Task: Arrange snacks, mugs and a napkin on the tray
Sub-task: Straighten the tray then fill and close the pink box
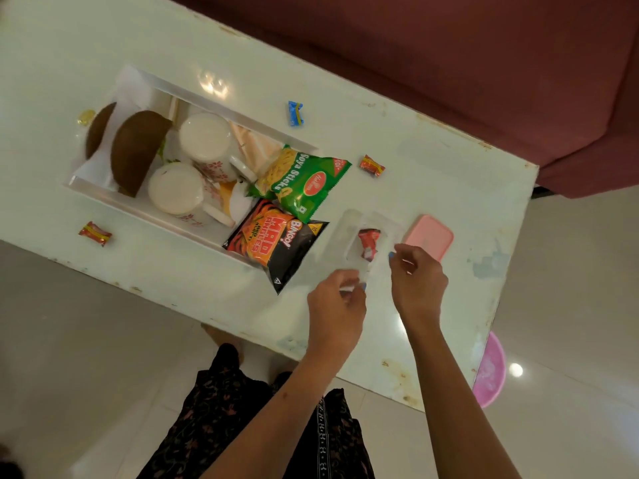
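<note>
A white tray (166, 216) on the white table holds two floral mugs (205, 140) (174, 188), two brown curved pieces (138, 152) and a white napkin (128, 88). A green Soya Sticks packet (301, 181) and a black-orange Bingo packet (276, 240) hang over the tray's right end. Right of the tray lies a clear plastic box (349, 229) with a red wrapped candy (368, 243) inside. My left hand (337, 299) pinches its near corner. My right hand (418, 278) pinches its right edge. A pink lid (428, 236) lies just beyond my right hand.
Loose candies lie on the table: a blue one (295, 113), a red-orange one (372, 165), a red one (95, 233) and a gold one (85, 116). A maroon sofa (449, 63) borders the far edge. On the floor at the right stands a pink basin (491, 371).
</note>
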Motion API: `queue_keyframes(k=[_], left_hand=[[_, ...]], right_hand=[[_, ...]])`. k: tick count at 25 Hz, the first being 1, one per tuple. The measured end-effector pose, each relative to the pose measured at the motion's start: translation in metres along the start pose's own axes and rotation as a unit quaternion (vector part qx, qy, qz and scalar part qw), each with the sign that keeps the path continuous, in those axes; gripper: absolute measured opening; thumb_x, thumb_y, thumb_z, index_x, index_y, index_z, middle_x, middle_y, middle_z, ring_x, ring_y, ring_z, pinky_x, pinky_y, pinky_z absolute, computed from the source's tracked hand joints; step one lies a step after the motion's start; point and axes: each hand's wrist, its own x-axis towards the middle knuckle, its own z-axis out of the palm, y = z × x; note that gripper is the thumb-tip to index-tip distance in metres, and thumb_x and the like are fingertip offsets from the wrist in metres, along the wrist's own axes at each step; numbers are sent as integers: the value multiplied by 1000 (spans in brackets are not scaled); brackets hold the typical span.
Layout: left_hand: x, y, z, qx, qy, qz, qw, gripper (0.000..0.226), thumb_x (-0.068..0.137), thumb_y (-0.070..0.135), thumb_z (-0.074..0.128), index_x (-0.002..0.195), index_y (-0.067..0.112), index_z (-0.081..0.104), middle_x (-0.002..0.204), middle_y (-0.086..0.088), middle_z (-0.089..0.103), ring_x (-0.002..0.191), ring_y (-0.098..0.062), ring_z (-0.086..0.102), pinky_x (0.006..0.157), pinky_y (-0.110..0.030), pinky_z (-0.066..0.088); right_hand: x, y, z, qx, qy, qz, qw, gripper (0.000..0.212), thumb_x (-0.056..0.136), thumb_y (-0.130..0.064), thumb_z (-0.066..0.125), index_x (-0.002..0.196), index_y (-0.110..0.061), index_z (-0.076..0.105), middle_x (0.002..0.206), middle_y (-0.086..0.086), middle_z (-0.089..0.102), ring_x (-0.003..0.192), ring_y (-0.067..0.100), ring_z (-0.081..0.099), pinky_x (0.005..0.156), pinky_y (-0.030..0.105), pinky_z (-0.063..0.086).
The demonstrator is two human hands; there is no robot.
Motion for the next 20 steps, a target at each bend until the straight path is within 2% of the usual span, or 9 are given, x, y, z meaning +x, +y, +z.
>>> queue_keyframes(k=[2,3,6,8,10,12,14,17,20], left_hand=[[-18,-28,-34,16,-7,-3,1000,11,85,13,62,92,18,68,87,5,71,73,-5,65,65,-8,50],[-21,-43,-54,39,14,-2,999,12,83,12,63,86,23,67,82,10,70,71,-2,64,62,-5,48],[-2,-74,-132,114,152,22,982,15,79,8,64,79,23,64,78,4,69,69,-4,61,61,-7,45],[31,-84,-184,199,235,51,950,14,80,5,61,92,12,65,94,-13,68,80,-15,63,75,-25,50],[74,-88,-226,328,248,58,910,37,84,4,57,120,0,54,124,-26,54,114,-37,50,97,-43,41],[113,-88,-254,421,227,43,877,56,86,3,53,139,0,33,145,-28,31,133,-43,28,109,-49,29],[136,-88,-268,428,214,11,878,62,88,2,51,143,1,22,145,-29,29,134,-44,27,109,-51,29],[141,-97,-272,405,228,20,885,49,87,-2,51,133,-9,37,123,-35,50,119,-47,43,101,-52,37],[128,-108,-267,391,249,45,885,33,84,-7,49,117,-16,53,120,-37,54,116,-49,46,104,-52,36]], right_hand=[[-12,2,4,-2,-4,-11,1000,19,89,-12,60,105,-8,69,102,5,73,77,8,61,61,-11,32],[-19,3,8,-2,-9,-16,1000,17,88,-12,61,102,-9,69,100,5,73,72,5,60,60,-10,32],[-39,3,24,-3,-27,-37,999,15,87,-10,61,100,-10,70,98,4,73,71,0,60,61,-8,34],[-45,1,32,-8,-33,-44,998,15,87,-10,61,99,-11,70,98,4,73,71,1,60,60,-8,34],[-48,-3,36,-15,-37,-52,998,15,87,-10,61,99,-12,70,98,5,73,70,2,59,59,-9,33],[-45,-7,35,-26,-32,-65,997,16,87,-9,61,99,-11,71,99,6,73,69,2,58,60,-10,32],[-38,-12,32,-33,-18,-75,996,15,87,-9,61,98,-10,71,97,6,73,67,-1,57,60,-10,31],[-21,-21,25,-28,-10,-74,997,12,87,-11,61,95,-10,71,95,4,73,67,-5,56,59,-6,36],[3,-28,22,-14,-18,-69,997,14,88,-10,59,97,-11,69,98,3,72,69,-6,57,60,5,40]])
